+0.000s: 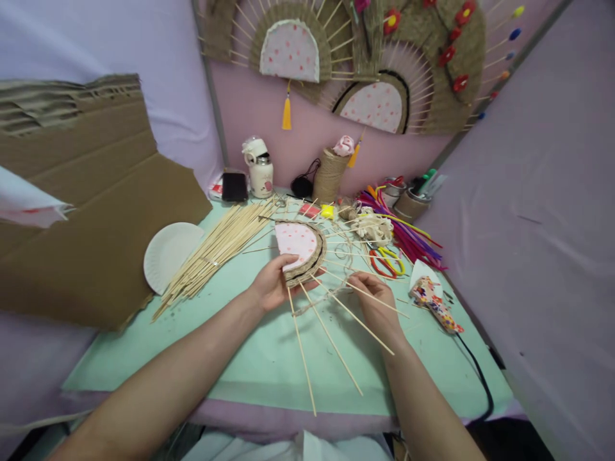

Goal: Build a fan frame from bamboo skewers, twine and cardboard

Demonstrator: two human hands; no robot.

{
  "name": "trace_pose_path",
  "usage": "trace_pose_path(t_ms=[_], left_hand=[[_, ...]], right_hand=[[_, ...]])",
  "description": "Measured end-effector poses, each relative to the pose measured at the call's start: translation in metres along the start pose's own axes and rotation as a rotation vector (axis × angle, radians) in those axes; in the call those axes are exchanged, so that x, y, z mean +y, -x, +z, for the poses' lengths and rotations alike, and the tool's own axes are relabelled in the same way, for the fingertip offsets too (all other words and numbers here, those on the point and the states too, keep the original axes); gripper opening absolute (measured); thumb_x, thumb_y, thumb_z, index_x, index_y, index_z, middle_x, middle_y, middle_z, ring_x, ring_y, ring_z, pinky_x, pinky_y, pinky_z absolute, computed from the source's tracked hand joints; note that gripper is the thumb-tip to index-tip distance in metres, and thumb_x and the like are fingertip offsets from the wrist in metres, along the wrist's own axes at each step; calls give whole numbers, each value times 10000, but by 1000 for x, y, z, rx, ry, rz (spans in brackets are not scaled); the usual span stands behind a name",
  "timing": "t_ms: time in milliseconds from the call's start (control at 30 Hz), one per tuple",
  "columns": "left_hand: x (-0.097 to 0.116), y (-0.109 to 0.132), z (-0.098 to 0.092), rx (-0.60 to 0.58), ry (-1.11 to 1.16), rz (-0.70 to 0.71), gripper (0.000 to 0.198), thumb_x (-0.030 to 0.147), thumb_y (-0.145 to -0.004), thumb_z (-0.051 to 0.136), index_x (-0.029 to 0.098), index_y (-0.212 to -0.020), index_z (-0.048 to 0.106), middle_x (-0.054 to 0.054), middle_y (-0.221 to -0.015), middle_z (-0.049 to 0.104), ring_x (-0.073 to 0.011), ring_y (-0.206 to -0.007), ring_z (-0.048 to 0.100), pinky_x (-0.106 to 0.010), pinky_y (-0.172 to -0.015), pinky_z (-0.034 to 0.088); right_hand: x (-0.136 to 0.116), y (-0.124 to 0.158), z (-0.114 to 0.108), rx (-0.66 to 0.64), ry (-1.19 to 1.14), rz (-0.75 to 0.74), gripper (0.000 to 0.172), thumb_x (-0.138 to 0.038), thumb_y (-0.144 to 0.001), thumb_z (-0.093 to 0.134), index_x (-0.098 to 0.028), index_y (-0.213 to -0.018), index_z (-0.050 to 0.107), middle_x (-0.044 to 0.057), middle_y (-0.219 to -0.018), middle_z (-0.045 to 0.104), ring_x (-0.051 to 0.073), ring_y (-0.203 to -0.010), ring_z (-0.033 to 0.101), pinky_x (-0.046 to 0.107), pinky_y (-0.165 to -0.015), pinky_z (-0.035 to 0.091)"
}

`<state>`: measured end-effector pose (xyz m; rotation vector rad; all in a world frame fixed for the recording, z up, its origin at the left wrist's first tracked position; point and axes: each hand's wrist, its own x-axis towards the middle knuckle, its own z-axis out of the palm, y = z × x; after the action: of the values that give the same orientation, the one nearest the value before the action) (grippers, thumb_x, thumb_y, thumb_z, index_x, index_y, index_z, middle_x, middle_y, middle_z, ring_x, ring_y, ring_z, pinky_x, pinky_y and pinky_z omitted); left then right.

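Observation:
A half-round piece (296, 245) with a white, pink-dotted centre and a twine-brown rim is held above the middle of the table. My left hand (276, 282) grips its lower left edge, thumb on the dotted face. Thin wooden sticks (331, 339) fan out from the curved rim to the right and toward me. My right hand (372, 291) is closed, fingertips pinched on a strand of twine (319, 301) that runs among the lower sticks.
A bundle of sticks (216, 250) and a white paper plate (168, 256) lie left, by large cardboard (86, 224). Scissors (384, 261), pipe cleaners (413, 237) and a glue gun (437, 307) with a black cable lie right. Behind stand a bottle (261, 173) and a twine roll (330, 174).

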<state>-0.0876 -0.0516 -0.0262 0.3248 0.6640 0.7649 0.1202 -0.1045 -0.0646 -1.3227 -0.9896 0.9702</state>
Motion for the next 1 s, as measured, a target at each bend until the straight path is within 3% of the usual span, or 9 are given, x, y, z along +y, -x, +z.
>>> trace_pose_path(t_ms=[533,1000], left_hand=[[1,-4,-5,-31,44,-20,468,179,-882,433,-21,-1302,470,-192,-896,744,-270,-847,734,-346,-705,602],[2,-3,-6,-58,87,-28,479,178,-868,451,-5,-1310,466,-177,-893,747,-257,-840,735,-320,-679,600]], right_hand=[[-9,3,3,-25,80,89,361,-527,-611,777,-186,-703,701,37,-727,675,182,-688,565,311,-680,436],[-10,3,2,-14,176,38,335,-519,-635,753,-197,-723,718,57,-753,704,198,-692,590,307,-631,452]])
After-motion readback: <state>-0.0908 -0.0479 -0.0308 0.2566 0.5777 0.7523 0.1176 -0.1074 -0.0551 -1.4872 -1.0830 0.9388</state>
